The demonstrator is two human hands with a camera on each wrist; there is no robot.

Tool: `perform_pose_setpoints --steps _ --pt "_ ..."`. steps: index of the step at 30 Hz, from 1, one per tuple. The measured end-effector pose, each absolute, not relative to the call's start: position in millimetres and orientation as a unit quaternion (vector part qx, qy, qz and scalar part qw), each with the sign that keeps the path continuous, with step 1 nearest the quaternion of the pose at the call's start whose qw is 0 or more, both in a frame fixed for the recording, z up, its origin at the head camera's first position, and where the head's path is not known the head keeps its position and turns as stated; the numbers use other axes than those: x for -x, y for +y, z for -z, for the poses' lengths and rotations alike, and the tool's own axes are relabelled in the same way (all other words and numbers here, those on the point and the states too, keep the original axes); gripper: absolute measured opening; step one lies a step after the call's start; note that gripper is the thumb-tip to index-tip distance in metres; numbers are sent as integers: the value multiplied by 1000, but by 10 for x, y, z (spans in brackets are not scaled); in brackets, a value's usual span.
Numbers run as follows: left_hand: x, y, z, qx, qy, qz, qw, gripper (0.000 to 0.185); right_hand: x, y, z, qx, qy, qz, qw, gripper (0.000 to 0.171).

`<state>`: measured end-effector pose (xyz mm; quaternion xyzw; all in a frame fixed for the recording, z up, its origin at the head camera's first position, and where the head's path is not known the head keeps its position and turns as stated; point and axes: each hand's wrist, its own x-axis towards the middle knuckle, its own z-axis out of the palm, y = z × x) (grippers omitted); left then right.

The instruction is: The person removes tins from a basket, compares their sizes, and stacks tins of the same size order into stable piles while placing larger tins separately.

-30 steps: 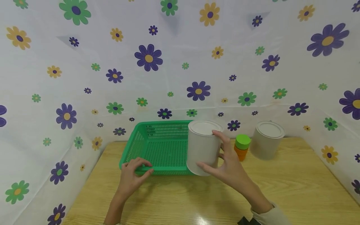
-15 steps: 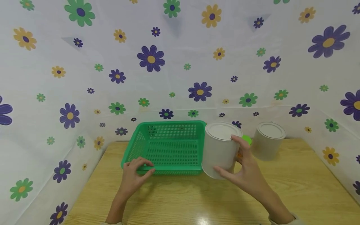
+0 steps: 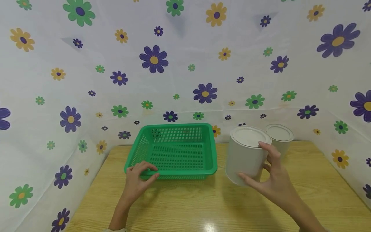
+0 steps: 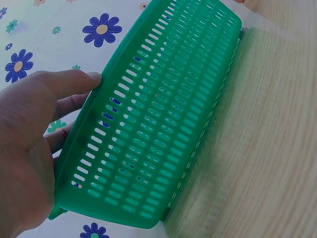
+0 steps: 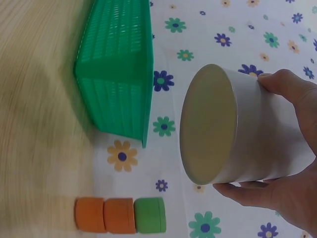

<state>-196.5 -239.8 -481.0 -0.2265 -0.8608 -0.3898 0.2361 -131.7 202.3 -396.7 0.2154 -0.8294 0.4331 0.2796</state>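
Note:
My left hand (image 3: 139, 180) pinches the front rim of a green slotted plastic basket (image 3: 188, 173) near its left corner. In the left wrist view, the hand (image 4: 34, 129) holds the rim from the side, some fingers hidden behind the basket wall (image 4: 143, 129). To the right of the basket, my right hand (image 3: 275, 183) grips a large white lidded can (image 3: 246, 158), thumb low and fingers round the far side. The can is off the table and slightly tilted; its round underside (image 5: 208, 124) shows in the right wrist view.
A second white lidded can (image 3: 281, 133) stands at the back right, partly covered by the held one. An orange jar with a green lid (image 5: 119, 216) shows in the right wrist view. Flowered cloth (image 3: 179, 77) hangs behind the wooden table (image 3: 179, 206).
My right hand has carried the white can rightward, from in front of the basket's right end to beyond it, now covering the jar in the head view. The left hand has stayed on the rim.

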Motion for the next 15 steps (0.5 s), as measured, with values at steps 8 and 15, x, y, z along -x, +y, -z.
perform_pose_setpoints --steps 8,15 --pt "1976 -2401 4832 229 -859 393 234 19 1231 2247 4010 -202 -832 -422 299 121" --pt "1972 -2401 4829 230 -859 393 236 18 1197 2454 4063 -164 -849 -408 293 125"
